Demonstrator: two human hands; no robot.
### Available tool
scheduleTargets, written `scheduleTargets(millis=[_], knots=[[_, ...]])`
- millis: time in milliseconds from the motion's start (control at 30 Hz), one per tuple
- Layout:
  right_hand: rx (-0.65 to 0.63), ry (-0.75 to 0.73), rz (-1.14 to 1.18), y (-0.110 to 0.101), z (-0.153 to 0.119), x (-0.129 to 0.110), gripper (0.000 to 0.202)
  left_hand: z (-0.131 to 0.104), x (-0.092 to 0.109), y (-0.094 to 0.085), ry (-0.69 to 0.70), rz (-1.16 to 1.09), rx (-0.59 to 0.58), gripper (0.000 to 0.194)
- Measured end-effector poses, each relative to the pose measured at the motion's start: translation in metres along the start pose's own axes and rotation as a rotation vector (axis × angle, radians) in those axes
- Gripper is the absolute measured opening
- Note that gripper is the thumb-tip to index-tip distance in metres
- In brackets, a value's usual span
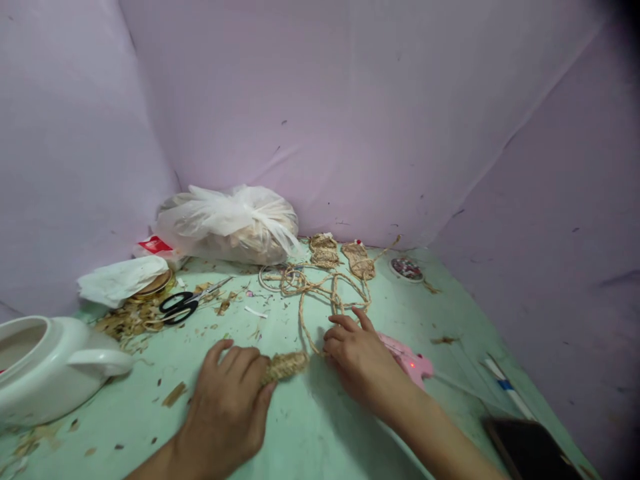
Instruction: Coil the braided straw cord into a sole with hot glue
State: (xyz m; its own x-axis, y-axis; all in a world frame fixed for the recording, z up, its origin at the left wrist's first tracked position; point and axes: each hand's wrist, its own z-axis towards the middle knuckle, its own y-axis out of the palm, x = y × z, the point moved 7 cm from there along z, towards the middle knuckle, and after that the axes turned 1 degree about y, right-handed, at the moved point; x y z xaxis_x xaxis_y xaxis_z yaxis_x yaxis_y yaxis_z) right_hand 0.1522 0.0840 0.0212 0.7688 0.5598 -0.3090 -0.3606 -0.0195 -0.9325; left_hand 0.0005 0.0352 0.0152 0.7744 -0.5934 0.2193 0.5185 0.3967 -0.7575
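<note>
The left hand (230,393) grips one end of a small braided piece (289,365) just above the green table (465,307). The right hand (357,360), fingers loosely curled, is at the looped cord (301,321), though whether it pinches the strand cannot be told. A pink glue gun (419,365) lies just beside it, black-handled scissors (180,308) farther left.

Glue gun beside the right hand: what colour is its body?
Pink; the glue gun shows in the head view.
</note>
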Motion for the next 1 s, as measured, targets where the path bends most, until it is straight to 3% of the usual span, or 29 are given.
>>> scheduleTargets(millis=[100, 233, 300, 433, 600, 900, 1000], knots=[[0.098, 0.059, 0.086, -0.026, 0.014, 0.017, 0.018, 0.009, -0.03, -0.004, -0.051, 0.234, 0.012, 0.015], [0.325, 0.218, 0.293, -0.081, 0.038, 0.049, 0.024, 0.013, -0.077, 0.003, -0.272, 0.39, -0.14, 0.023], [0.419, 0.277, 0.443, -0.104, 0.05, 0.061, 0.025, 0.011, -0.091, 0.006, -0.367, 0.388, -0.215, 0.024], [0.562, 0.34, 0.715, -0.132, 0.069, 0.067, 0.022, 0.008, -0.097, 0.009, -0.439, 0.368, -0.274, 0.025], [0.71, 0.314, 0.938, -0.16, 0.081, 0.052, 0.016, 0.005, -0.099, 0.012, -0.503, 0.331, -0.319, 0.027], [0.905, 0.057, 1.108, -0.241, 0.091, 0.031, 0.036, 0.005, -0.098, 0.011, -0.53, 0.233, -0.308, 0.029], [0.9, 0.003, 0.999, -0.27, 0.09, 0.034, 0.043, 0.004, -0.1, 0.011, -0.553, 0.168, -0.276, 0.032]])
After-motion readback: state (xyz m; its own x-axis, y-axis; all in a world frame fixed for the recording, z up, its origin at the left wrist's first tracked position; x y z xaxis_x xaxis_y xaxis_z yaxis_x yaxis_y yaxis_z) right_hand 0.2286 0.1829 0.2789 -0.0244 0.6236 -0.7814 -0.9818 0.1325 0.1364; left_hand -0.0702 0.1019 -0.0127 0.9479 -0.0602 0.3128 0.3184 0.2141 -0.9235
